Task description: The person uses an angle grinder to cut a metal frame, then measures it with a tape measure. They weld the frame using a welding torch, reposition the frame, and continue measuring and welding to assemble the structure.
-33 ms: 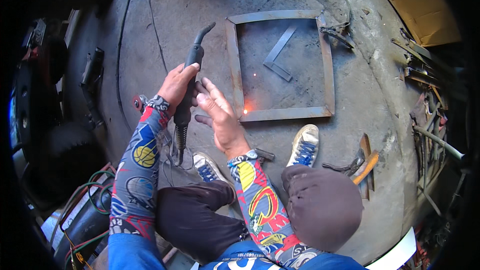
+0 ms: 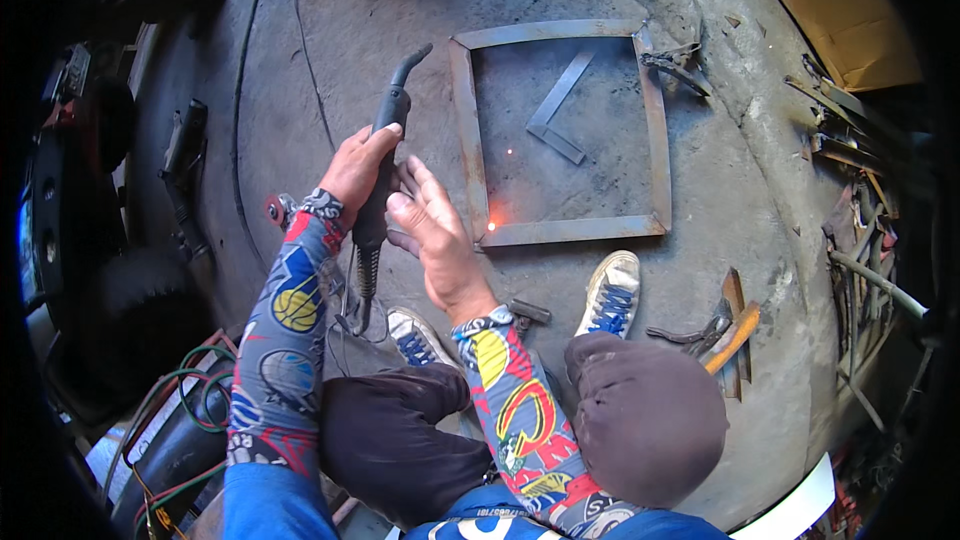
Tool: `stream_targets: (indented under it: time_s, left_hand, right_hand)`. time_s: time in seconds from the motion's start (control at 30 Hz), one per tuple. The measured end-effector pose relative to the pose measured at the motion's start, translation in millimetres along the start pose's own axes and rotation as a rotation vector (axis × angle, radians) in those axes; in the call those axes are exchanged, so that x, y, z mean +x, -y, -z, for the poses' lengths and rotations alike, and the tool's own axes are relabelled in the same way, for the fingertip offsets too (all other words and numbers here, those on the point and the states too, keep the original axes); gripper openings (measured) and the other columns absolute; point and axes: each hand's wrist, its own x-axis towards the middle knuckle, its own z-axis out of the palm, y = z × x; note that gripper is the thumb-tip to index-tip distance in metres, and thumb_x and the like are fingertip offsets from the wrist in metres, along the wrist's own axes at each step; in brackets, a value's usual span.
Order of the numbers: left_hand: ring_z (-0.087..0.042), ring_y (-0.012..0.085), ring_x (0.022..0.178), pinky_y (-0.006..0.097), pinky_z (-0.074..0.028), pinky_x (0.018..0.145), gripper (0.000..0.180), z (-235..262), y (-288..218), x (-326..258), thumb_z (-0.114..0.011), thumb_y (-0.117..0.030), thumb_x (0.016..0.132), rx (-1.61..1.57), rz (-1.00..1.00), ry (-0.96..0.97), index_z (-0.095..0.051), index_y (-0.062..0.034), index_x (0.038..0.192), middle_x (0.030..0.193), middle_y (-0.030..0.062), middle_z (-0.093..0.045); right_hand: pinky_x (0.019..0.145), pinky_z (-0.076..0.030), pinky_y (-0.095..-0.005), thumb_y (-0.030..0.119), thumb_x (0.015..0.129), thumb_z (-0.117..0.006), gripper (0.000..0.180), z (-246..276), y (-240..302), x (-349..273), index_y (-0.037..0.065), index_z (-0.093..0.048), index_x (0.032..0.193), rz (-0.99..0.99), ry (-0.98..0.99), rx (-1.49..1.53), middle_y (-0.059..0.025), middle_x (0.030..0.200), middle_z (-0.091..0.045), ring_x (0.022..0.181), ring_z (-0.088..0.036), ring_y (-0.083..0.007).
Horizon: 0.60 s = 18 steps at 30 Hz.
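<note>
My left hand [image 2: 352, 172] is wrapped round the black handle of a welding torch [image 2: 372, 225]. The torch stands with its bent metal neck up and its coiled cable end down. Close beside the handle, my right hand [image 2: 440, 240] is open with thumb and fingers apart; whether its fingertips touch the torch I cannot tell. To the right, a square steel frame [image 2: 570, 230] lies on the concrete floor. Its near left corner glows orange. Inside it rests an L-shaped pair of flat metal strips [image 2: 560, 90]. A ground clamp [image 2: 676, 70] grips the frame's far right side.
A hammer with a yellow-orange handle [image 2: 733, 338] lies by my right knee, near pliers-like tool jaws [image 2: 690, 333]. Scrap metal [image 2: 860, 210] is piled at the right. An angle grinder [image 2: 280, 208] sits left of my forearm. Black cables [image 2: 240, 120] cross the floor.
My right hand's fingers have drawn a little nearer to the torch handle. My left forearm has shifted slightly right; the frame stays in place.
</note>
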Motion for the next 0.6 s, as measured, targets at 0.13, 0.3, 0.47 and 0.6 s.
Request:
stream_targets:
  time_s: [0.13, 0.3, 0.47, 0.6]
  left_hand:
    - [-0.057, 0.0192, 0.05, 0.037, -0.051, 0.048, 0.038, -24, -5, 35, -0.059, -0.042, 0.099, -0.099, 0.13, 0.055, -0.055, -0.0058, 0.109, 0.075, 0.0081, -0.06]
    - [-0.058, 0.0185, 0.05, 0.037, -0.051, 0.047, 0.04, -36, -10, 45, -0.058, -0.044, 0.099, -0.084, 0.224, 0.039, -0.054, -0.0063, 0.111, 0.075, 0.0072, -0.059]
    - [-0.058, 0.0176, 0.051, 0.036, -0.05, 0.047, 0.04, -42, -14, 53, -0.057, -0.044, 0.099, -0.052, 0.199, 0.066, -0.055, -0.0066, 0.112, 0.075, 0.0066, -0.059]
    - [-0.057, 0.0166, 0.051, 0.035, -0.05, 0.049, 0.04, -42, -14, 57, -0.056, -0.044, 0.099, -0.011, 0.197, 0.077, -0.056, -0.0064, 0.112, 0.076, 0.0066, -0.06]
  right_hand:
    - [0.116, -0.037, -0.0411, 0.029, 0.096, -0.068, 0.083, 12, -8, 12, -0.001, -0.027, 0.161, 0.091, -0.129, -0.618, -0.022, 0.155, -0.041, 0.139, -0.046, -0.0285]
    - [0.118, -0.035, -0.0405, 0.025, 0.097, -0.066, 0.082, 14, -11, 17, -0.007, -0.025, 0.16, 0.064, -0.126, -0.262, -0.0202, 0.15, -0.045, 0.138, -0.046, -0.0274]
    - [0.123, -0.026, -0.0405, 0.022, 0.098, -0.064, 0.082, 14, -4, 15, -0.009, -0.021, 0.161, 0.11, -0.07, -0.086, -0.0229, 0.158, -0.037, 0.147, -0.038, -0.0296]
    - [0.125, -0.022, -0.0408, 0.023, 0.098, -0.064, 0.085, 14, 0, 15, -0.01, -0.018, 0.161, 0.094, -0.054, 0.003, -0.0252, 0.164, -0.029, 0.153, -0.029, -0.0323]
